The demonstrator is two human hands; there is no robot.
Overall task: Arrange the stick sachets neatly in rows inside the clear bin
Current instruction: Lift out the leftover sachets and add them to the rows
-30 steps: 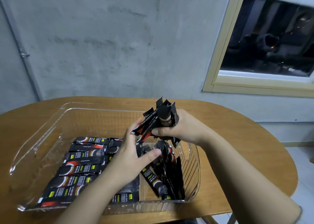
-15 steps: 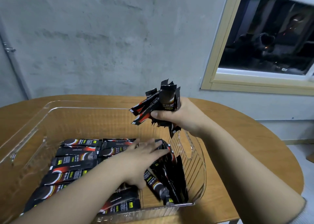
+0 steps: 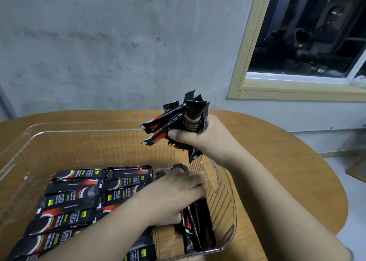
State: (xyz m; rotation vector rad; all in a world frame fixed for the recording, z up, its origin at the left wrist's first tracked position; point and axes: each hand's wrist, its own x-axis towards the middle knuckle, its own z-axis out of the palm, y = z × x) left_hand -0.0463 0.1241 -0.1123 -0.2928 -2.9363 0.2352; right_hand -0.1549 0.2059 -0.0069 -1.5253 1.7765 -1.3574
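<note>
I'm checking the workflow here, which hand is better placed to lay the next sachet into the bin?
Probably the left hand: it is already down in the clear bin on the sachets there, while the right hand grips the bundle of sachets above.

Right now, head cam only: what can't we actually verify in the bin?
- Sachets under the left hand: head view, the hand and forearm cover them, so its grip cannot be judged.
- Near-left rows of sachets: cut off by the bottom edge; no full count.
- Bundle in the right hand: overlapping sachets, number unclear.
- Print on the sachets: too small to read.
- Clear bin: near wall out of frame.
</note>
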